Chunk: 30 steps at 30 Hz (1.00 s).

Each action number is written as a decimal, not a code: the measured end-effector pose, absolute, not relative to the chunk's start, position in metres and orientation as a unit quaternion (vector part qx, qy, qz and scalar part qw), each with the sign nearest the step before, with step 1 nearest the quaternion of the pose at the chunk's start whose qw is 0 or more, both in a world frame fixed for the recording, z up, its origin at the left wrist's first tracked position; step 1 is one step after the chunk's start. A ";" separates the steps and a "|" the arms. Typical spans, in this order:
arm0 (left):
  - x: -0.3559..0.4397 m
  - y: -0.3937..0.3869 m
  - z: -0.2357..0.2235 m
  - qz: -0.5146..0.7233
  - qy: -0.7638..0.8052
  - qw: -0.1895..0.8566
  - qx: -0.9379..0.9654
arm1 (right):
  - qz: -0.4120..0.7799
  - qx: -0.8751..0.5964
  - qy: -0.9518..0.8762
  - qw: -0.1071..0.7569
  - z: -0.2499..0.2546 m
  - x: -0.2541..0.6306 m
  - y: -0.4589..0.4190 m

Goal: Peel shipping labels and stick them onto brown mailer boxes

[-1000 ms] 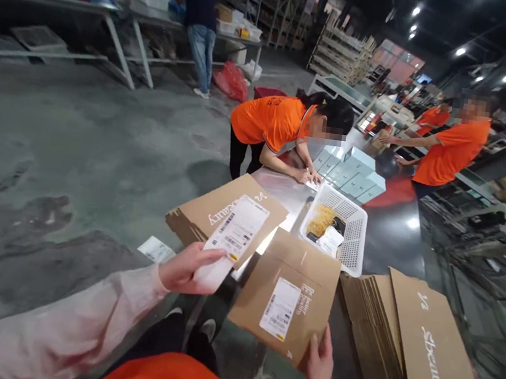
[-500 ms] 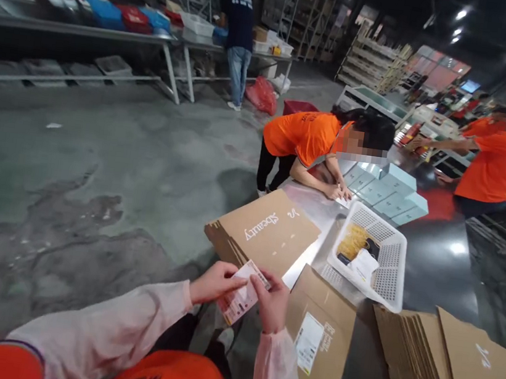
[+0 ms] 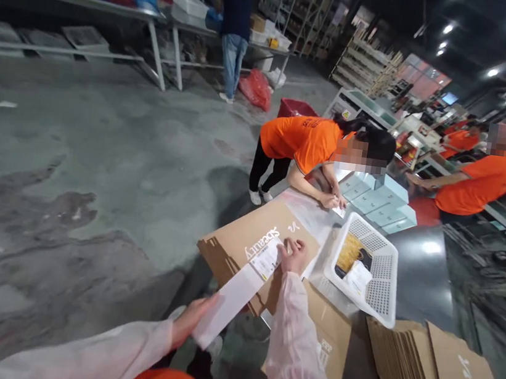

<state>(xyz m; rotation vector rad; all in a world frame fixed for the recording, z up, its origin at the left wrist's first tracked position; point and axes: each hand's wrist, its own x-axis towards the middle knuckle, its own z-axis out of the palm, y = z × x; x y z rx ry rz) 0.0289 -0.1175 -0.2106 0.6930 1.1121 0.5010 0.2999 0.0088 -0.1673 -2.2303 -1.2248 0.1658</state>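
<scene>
My left hand (image 3: 189,323) pinches the lower end of a long white backing strip (image 3: 229,301). The strip runs up to a shipping label (image 3: 265,261) that lies on a stack of flat brown cartons (image 3: 246,241) printed with white lettering. At the label's upper edge, my right hand (image 3: 293,255) presses down with its fingers closed on the label's corner. Both arms wear pale pink sleeves. A labelled flat carton (image 3: 330,343) lies under my right forearm on the steel table (image 3: 413,279).
A white perforated basket (image 3: 383,281) with yellow contents sits right of the cartons. Another stack of flat cartons (image 3: 443,376) lies at the lower right. A person in orange (image 3: 305,143) leans over the table beside teal boxes (image 3: 379,203). Other people stand beyond.
Both hands held the label together close to my body; now my right hand has carried it onto the carton stack while my left hand draws the backing strip away.
</scene>
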 end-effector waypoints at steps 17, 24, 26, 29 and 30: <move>0.092 0.050 -0.178 0.273 0.505 0.305 0.760 | 0.073 -0.839 -0.400 0.361 -0.227 0.251 -0.128; 0.084 0.030 -0.154 0.360 0.472 0.375 0.712 | 0.128 -0.832 -0.297 0.451 -0.219 0.255 -0.152; 0.084 0.008 -0.134 0.377 0.413 0.482 0.675 | 0.119 -0.808 -0.229 0.531 -0.202 0.280 -0.195; 0.079 -0.021 -0.108 0.353 0.378 0.592 0.618 | 0.109 -0.798 -0.169 0.568 -0.177 0.337 -0.275; 0.076 -0.025 -0.102 0.348 0.383 0.607 0.604 | 0.112 -0.806 -0.154 0.561 -0.169 0.354 -0.297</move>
